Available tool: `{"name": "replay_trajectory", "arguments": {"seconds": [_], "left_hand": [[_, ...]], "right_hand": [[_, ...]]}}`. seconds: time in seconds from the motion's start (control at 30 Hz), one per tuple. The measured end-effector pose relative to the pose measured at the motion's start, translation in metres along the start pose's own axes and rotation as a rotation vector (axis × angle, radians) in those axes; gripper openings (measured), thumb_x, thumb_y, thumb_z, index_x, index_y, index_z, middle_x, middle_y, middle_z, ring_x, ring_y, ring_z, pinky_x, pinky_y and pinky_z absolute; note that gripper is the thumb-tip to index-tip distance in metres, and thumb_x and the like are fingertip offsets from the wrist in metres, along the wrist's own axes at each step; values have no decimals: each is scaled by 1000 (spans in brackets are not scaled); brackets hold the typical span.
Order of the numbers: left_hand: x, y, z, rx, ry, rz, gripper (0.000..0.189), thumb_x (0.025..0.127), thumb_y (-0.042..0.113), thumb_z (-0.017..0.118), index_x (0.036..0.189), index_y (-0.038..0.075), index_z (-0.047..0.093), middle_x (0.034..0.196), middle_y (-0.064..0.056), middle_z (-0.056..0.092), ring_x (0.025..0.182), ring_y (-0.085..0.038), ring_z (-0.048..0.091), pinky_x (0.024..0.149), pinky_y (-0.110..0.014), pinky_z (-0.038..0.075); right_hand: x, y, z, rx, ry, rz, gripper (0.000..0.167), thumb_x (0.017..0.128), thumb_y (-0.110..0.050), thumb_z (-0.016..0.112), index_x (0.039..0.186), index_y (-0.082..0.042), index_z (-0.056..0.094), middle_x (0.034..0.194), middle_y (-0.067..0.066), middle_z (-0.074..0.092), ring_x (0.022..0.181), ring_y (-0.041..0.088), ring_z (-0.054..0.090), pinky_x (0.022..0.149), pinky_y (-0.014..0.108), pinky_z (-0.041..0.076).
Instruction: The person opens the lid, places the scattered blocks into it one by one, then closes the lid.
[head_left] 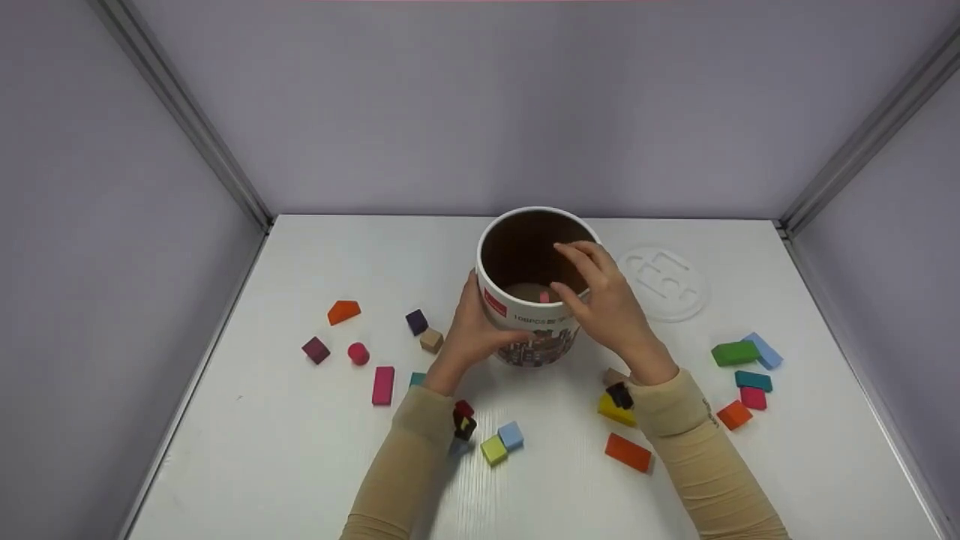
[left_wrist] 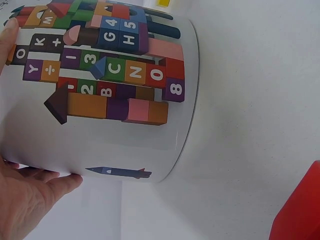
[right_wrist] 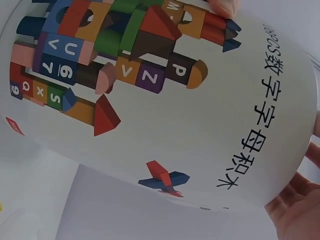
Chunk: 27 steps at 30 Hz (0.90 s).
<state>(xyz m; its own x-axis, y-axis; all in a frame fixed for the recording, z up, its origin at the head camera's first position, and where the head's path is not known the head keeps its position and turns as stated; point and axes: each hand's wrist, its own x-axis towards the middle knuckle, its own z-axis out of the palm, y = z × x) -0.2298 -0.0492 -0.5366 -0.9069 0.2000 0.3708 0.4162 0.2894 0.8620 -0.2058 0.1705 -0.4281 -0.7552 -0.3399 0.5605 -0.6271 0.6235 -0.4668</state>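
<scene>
A tall white bucket [head_left: 536, 319] with printed pictures of building blocks stands toward the back of the table, its mouth up. My left hand [head_left: 476, 330] holds it by the near left side, thumb across the printed front. In the left wrist view, fingers of the left hand [left_wrist: 30, 195] lie along the bucket wall. My right hand [head_left: 604, 296] is over the right part of the rim, thumb and fingers spread apart above the mouth with nothing between them. Inside, low down, a small pink block [head_left: 544, 297] shows. The right wrist view has the right hand's fingers [right_wrist: 300, 200] at the rim.
A clear round lid [head_left: 664, 283] lies right of the bucket. Loose blocks are scattered left, including an orange one [head_left: 343, 311] and a pink bar [head_left: 383, 385]. To the right are a green block [head_left: 735, 352] and several others. A red-orange bar [head_left: 628, 452] lies in front.
</scene>
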Motion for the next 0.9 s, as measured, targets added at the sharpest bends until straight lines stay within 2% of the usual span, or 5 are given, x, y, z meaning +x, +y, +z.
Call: {"name": "replay_trajectory", "arguments": {"seconds": [0.2,0.33,0.43,0.7,0.9], "left_hand": [[0,0,0,2,3,18,130,55,49,94,155,25,14,148,-7,38,135,-25,39,112,-39,33],[1,0,0,11,7,19,130,55,49,94,156,27,14,149,-6,38,135,-23,39,112,-39,32],[0,-1,0,7,8,25,132,55,48,94,156,24,13,149,-7,38,136,-23,38,113,-39,32],[0,-2,-1,-35,10,59,129,58,42,95,156,16,15,150,-11,38,136,-27,38,114,-40,29],[0,0,-2,-30,16,28,131,57,43,95,157,18,15,150,-9,37,137,-24,37,114,-40,29]], "right_hand": [[-6,-9,-3,38,79,-114,44,90,-10,72,132,-6,59,128,14,54,119,26,52,100,38,45],[-15,-20,-5,94,174,-184,42,84,-1,75,125,-4,62,123,14,57,115,27,54,102,30,44],[-28,-27,-5,135,187,-217,41,81,3,75,119,-2,63,119,13,59,110,26,56,100,24,44],[-64,-33,14,207,17,-335,36,75,3,80,108,-6,67,112,8,61,100,20,58,88,20,49],[-89,-23,38,236,-238,-322,33,81,-9,79,111,-13,66,110,0,61,98,14,58,84,26,52]]}}
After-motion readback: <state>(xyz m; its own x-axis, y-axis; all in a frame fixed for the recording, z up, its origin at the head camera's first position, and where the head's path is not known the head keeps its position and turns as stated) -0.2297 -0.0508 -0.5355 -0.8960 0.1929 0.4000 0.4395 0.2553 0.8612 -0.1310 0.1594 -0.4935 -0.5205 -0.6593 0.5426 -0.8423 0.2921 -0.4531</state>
